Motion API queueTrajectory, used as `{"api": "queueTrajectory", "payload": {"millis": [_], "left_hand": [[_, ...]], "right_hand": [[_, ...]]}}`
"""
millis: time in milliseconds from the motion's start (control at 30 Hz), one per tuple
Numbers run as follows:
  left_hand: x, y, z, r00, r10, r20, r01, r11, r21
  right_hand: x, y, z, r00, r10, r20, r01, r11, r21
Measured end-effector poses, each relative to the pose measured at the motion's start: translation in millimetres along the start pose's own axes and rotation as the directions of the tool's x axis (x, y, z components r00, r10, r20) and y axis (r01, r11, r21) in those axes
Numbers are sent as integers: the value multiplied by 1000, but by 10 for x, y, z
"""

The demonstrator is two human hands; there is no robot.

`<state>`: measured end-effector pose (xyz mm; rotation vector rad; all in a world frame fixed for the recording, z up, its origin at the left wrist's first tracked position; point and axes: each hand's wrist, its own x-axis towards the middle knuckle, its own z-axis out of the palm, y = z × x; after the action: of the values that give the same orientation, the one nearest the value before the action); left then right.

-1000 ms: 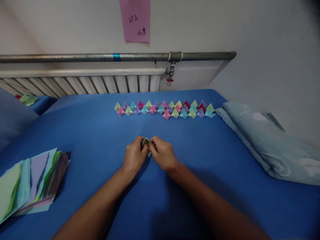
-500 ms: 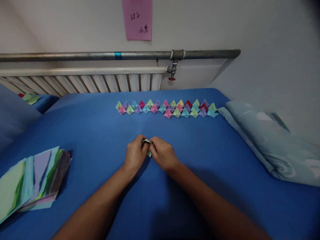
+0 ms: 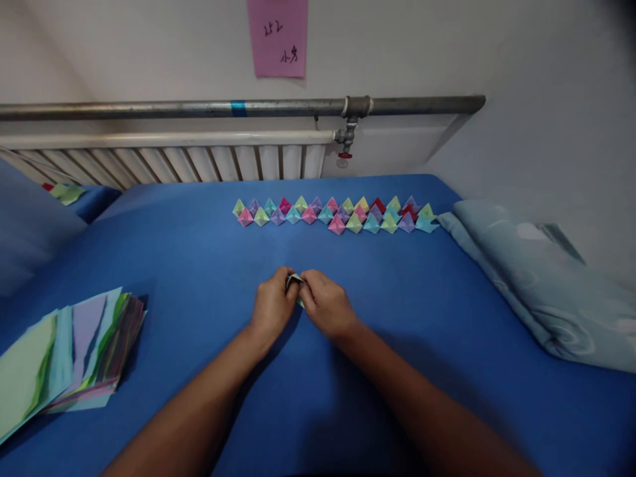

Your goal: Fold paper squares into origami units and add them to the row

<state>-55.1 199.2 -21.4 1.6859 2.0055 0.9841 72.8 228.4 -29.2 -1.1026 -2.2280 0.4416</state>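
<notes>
Both of my hands meet near the middle of the blue surface, pinching one small piece of folded green paper (image 3: 297, 277). My left hand (image 3: 273, 301) grips its left side and my right hand (image 3: 325, 301) its right side, fingers closed. Most of the paper is hidden behind the fingers; a pale top edge and a bit below show between the hands. Farther back, rows of small pointed folded-paper pieces (image 3: 354, 223) in pink, green, blue, purple, yellow and red stand close together.
A fanned stack of coloured paper sheets (image 3: 88, 331) lies at the left. On the right is a folded pale blue-green blanket (image 3: 536, 285). A radiator (image 3: 199, 162) and a metal pipe (image 3: 163, 110) run along the back wall, below a pink note (image 3: 278, 40).
The hands stay together on the paper, with small finger movements. Less of its lower part shows now. The whole view has shifted slightly.
</notes>
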Motion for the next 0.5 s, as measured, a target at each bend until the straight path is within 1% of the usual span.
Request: {"api": "queueTrajectory", "payload": {"millis": [100, 233, 300, 400, 433, 500], "left_hand": [[1, 5, -6, 999, -34, 6, 34, 999, -22], [11, 8, -19, 1000, -3, -22, 2, 998, -63], [14, 9, -16, 999, -34, -26, 30, 989, -146], [3, 22, -10, 993, -113, -15, 103, 943, -317], [-4, 30, -12, 992, -124, -13, 112, 930, -350], [-21, 51, -24, 994, -107, -24, 91, 926, -365]], "right_hand": [[4, 9, -11, 1000, 16, 2, -16, 1000, 19], [8, -2, -25, 999, 47, -2, -46, 996, 73], [9, -4, -28, 998, 60, -27, -57, 991, 123], [8, 15, -25, 992, 96, -77, -79, 977, 198], [6, 25, -24, 989, 113, -90, -91, 970, 225], [-1, 44, -23, 984, 142, -104, -108, 953, 282]]}}
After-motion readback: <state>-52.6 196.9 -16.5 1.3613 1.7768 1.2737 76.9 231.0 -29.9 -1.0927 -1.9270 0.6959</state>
